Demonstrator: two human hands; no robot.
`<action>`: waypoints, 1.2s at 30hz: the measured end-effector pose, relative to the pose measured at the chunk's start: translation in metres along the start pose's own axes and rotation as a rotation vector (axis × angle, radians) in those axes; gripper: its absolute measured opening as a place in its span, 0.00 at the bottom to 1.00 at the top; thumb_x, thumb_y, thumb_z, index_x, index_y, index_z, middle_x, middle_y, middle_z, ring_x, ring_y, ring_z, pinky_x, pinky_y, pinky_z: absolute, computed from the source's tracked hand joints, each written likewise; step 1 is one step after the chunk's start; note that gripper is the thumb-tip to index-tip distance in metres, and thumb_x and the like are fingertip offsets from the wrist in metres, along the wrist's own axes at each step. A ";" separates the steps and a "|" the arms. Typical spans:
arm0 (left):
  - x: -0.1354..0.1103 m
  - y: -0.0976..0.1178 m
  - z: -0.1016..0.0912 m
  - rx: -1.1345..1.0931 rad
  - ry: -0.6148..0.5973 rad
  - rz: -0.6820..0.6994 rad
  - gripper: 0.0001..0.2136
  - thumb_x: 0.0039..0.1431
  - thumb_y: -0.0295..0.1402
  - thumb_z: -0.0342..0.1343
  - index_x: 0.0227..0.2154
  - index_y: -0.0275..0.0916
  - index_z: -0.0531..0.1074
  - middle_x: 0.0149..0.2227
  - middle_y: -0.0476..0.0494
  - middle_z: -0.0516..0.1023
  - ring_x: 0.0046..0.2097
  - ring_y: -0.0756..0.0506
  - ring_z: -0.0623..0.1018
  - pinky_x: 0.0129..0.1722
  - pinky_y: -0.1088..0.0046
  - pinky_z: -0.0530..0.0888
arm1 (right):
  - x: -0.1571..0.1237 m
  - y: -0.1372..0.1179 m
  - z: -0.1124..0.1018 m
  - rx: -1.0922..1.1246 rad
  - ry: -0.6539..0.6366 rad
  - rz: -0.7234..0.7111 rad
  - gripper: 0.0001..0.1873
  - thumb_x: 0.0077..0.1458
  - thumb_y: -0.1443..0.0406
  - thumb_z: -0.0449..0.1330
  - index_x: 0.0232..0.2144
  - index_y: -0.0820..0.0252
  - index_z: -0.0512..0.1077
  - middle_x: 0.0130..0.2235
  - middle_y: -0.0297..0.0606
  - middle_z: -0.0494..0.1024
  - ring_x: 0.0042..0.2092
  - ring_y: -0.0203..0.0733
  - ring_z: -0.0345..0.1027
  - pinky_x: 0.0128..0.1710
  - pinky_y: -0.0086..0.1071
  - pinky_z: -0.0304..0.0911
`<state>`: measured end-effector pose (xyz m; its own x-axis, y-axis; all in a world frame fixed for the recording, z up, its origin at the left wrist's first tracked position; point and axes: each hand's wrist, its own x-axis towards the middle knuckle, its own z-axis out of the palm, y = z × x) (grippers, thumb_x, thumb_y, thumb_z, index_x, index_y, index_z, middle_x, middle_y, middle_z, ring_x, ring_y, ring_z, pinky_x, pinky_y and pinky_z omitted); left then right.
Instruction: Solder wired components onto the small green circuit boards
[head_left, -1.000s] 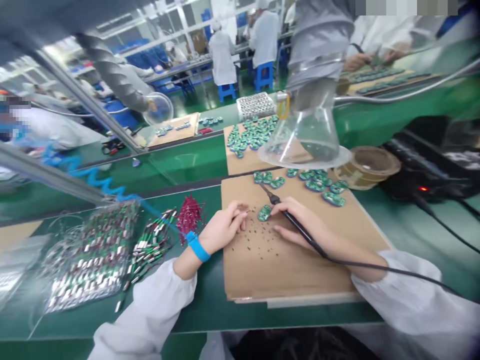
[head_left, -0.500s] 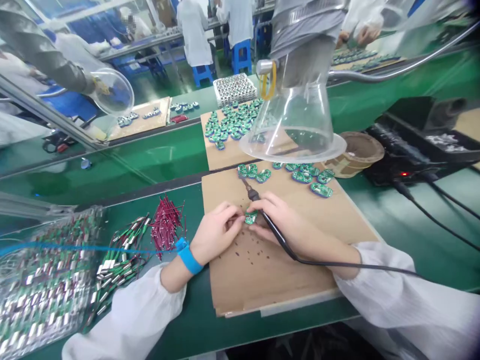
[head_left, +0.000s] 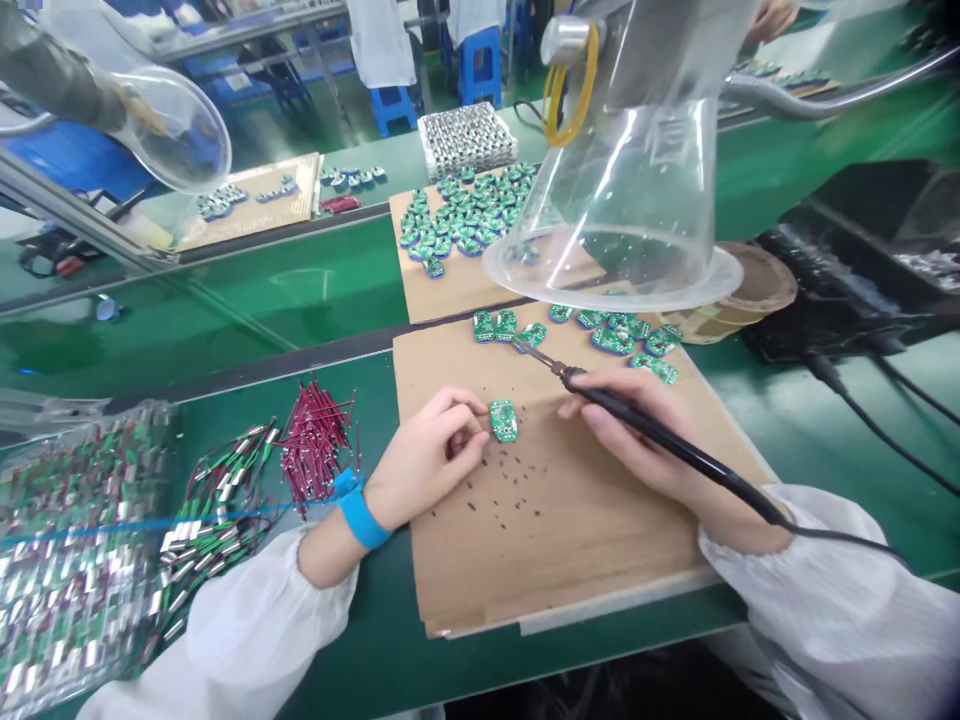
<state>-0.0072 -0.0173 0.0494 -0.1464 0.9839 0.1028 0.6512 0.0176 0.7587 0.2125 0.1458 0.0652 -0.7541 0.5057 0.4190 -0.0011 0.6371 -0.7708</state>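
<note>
A small green circuit board (head_left: pixel 503 420) lies on a brown cardboard work mat (head_left: pixel 555 520). My left hand (head_left: pixel 427 458), with a blue wrist strap (head_left: pixel 358 513), rests on the mat with its fingers curled against the board's left edge. My right hand (head_left: pixel 637 425) grips a black soldering iron (head_left: pixel 660 435) like a pen. The iron's tip (head_left: pixel 525 347) points up and left, just below a row of several green boards (head_left: pixel 585 332) at the mat's far edge.
A clear fume hood (head_left: pixel 622 210) hangs over the far boards. Red wires (head_left: pixel 315 440) and green-sleeved leads (head_left: pixel 217 510) lie left of the mat. A second mat with many boards (head_left: pixel 457 220), a tape roll (head_left: pixel 750 290) and a black box with cables (head_left: pixel 847 270) stand behind and right.
My right hand has lifted off the small board and moved right, and the iron tip swung toward the far row. My left hand stays at the board. The view has moved closer.
</note>
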 end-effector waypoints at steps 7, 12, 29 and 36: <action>0.003 -0.004 -0.003 -0.027 -0.058 0.045 0.06 0.65 0.26 0.57 0.31 0.38 0.71 0.54 0.45 0.76 0.28 0.55 0.67 0.32 0.73 0.69 | -0.008 0.002 0.003 0.189 0.191 0.226 0.04 0.66 0.62 0.63 0.43 0.52 0.71 0.33 0.34 0.83 0.33 0.42 0.80 0.37 0.37 0.74; 0.003 -0.002 -0.002 0.004 -0.075 0.025 0.06 0.64 0.24 0.57 0.31 0.38 0.71 0.55 0.47 0.78 0.28 0.55 0.68 0.33 0.73 0.68 | -0.012 0.011 0.000 0.221 0.143 0.155 0.04 0.66 0.61 0.62 0.38 0.53 0.73 0.25 0.30 0.77 0.24 0.37 0.73 0.25 0.32 0.67; 0.006 0.000 -0.003 0.036 -0.081 0.009 0.07 0.66 0.24 0.55 0.31 0.39 0.69 0.55 0.49 0.79 0.27 0.55 0.69 0.33 0.73 0.69 | -0.019 0.015 0.000 0.038 -0.065 0.056 0.05 0.63 0.65 0.64 0.41 0.51 0.74 0.31 0.32 0.77 0.26 0.37 0.70 0.26 0.32 0.64; 0.007 0.002 -0.004 0.028 -0.082 0.007 0.07 0.66 0.24 0.55 0.31 0.39 0.70 0.55 0.47 0.79 0.28 0.54 0.71 0.33 0.73 0.69 | -0.018 0.014 0.000 -0.005 -0.078 0.055 0.04 0.63 0.63 0.65 0.41 0.52 0.75 0.32 0.34 0.79 0.28 0.39 0.72 0.26 0.33 0.67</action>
<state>-0.0100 -0.0108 0.0542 -0.0807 0.9953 0.0538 0.6724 0.0145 0.7401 0.2263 0.1459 0.0467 -0.8018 0.4931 0.3376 0.0444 0.6125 -0.7892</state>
